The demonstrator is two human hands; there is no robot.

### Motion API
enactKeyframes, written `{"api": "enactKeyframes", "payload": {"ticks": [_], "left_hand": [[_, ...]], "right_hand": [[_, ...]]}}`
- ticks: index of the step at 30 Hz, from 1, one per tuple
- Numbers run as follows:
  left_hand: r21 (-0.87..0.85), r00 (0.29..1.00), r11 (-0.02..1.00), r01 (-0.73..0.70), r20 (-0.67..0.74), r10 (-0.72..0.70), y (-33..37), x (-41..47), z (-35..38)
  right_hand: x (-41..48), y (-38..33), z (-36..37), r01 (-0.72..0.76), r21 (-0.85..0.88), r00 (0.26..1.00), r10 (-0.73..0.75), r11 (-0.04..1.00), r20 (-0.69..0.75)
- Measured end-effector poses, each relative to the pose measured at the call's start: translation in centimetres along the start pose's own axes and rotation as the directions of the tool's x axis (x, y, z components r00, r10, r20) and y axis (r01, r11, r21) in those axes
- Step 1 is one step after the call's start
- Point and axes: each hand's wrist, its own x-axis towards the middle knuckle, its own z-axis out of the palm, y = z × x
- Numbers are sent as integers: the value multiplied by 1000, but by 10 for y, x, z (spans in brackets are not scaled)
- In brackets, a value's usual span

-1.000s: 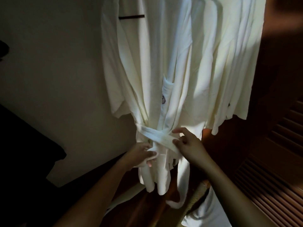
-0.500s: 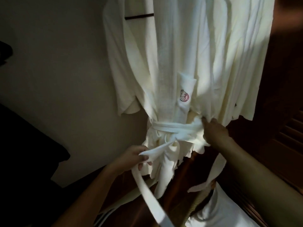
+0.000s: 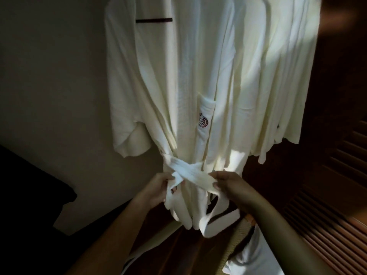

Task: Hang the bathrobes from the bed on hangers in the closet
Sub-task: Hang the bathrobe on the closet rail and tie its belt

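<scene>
A white bathrobe (image 3: 184, 86) with a red spiral logo on its pocket hangs in the closet, its hanger top out of view. Its white belt (image 3: 190, 172) is wrapped round the waist and crossed at the front. My left hand (image 3: 156, 190) grips one belt end at the crossing. My right hand (image 3: 230, 185) pinches the other belt end, which loops down below it. A second white robe (image 3: 278, 76) hangs just right of the first.
A pale wall (image 3: 55, 86) is on the left, with a dark shape (image 3: 25, 195) at the lower left. A wooden louvred door (image 3: 333, 205) stands on the right. White cloth (image 3: 256, 255) lies on a woven surface at the bottom.
My right hand has come back from the robe's right side to the front with a belt end. The two belt ends are now crossed at the waist.
</scene>
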Motion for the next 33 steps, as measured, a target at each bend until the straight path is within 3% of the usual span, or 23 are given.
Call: {"api": "enactKeyframes", "payload": {"ticks": [2,5,8,11,12,15,17,20,22,23,24,26,28,30,33], "left_hand": [[-127,1000,992,-5,12,7,1,4,2],[-95,996,995,-44,-77,37,5,12,13],[-25,955,987,-157,-259,145,7,14,14],[-76,966,976,-202,-180,186,3,4,13],[-93,974,977,-192,-138,178,0,-2,12],[-32,974,989,-147,-177,139,-15,-17,10],[-35,962,991,-130,-246,117,-29,-22,5],[12,905,988,-151,-400,143,-35,-28,1],[277,775,949,-149,-564,286,-29,-24,-2],[440,714,887,-140,-576,399,-25,-23,-2],[574,679,802,-168,-522,516,-18,-23,2],[659,699,713,-242,-392,599,-7,-20,7],[456,827,853,-253,-357,435,6,-21,11],[223,921,965,-140,-328,210,12,-18,14],[81,923,987,-141,-349,161,8,-10,18]], "right_hand": [[1,15,9,-66,-1,997,66,998,47],[12,29,24,-54,-157,995,67,986,77],[33,43,33,43,-504,997,-73,862,-40],[54,50,44,-2,-560,981,-105,829,-160],[59,43,52,-15,-511,988,-66,860,-140],[66,13,73,-83,-28,996,82,996,-24],[73,-4,78,-89,245,996,86,965,23],[79,-15,86,-105,601,991,37,792,126],[83,-8,90,-94,626,994,36,774,104],[84,-4,93,-98,604,994,46,791,101],[83,-2,94,-93,587,994,45,804,96],[88,5,91,-76,522,996,46,849,70],[85,5,83,-63,479,995,20,876,94],[76,3,77,-47,473,994,-5,880,109],[67,5,75,-10,447,996,-30,895,83]]}}
